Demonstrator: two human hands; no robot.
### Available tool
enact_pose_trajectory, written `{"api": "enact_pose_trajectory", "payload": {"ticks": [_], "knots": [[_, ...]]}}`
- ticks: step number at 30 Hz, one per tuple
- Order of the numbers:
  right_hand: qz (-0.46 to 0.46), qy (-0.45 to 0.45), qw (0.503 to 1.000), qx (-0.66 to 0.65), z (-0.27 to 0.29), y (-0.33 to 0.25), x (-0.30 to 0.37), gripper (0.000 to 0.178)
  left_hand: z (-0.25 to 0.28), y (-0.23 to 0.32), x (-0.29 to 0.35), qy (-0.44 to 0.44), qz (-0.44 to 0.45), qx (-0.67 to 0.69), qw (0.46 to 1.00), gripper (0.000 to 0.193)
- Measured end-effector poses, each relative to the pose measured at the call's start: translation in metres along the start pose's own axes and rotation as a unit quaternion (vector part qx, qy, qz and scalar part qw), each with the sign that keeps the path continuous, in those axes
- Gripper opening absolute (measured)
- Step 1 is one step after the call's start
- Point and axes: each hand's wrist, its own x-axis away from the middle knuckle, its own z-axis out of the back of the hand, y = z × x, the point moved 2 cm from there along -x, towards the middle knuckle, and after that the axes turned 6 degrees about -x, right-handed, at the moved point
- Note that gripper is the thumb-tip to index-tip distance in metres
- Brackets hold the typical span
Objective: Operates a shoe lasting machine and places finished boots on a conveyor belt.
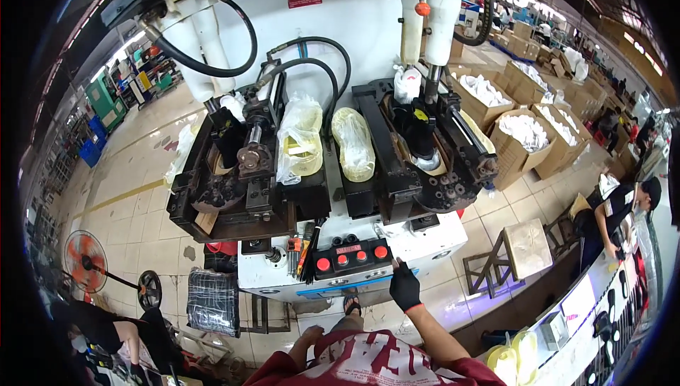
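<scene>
The right hand (405, 286), in a black knit glove with an orange cuff, is near the right end of a black rectangular control panel (352, 258) bearing 4 round red buttons (361, 255). A fingertip points up toward the panel's edge; whether it touches, or how far the other fingers are spread, I cannot tell. The left hand (312, 332) is low, beside the maroon printed shirt (368, 359) (too small to tell its grip). The panel sits at the front of a white machine, below 2 dark metal clamping stations, each with a black shoe (416, 131). Between them lie 2 yellow forms (353, 146) in clear plastic.
</scene>
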Motion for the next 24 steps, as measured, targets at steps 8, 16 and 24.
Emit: {"api": "enact_pose_trajectory", "payload": {"ticks": [8,16,24], "knots": [[-0.259,-0.458,0.849,0.051,-0.055,0.197,0.265,0.053,-0.007,0.005,0.063,-0.134,0.082,0.325,0.933,0.030],[-0.369,-0.491,0.770,0.170,0.024,0.310,0.319,0.047,-0.010,0.009,0.017,-0.054,0.198,0.360,0.910,0.029],[-0.046,-0.521,0.841,0.136,-0.111,0.136,0.149,0.036,0.018,0.013,0.071,0.105,0.294,0.314,0.897,0.045]]}}
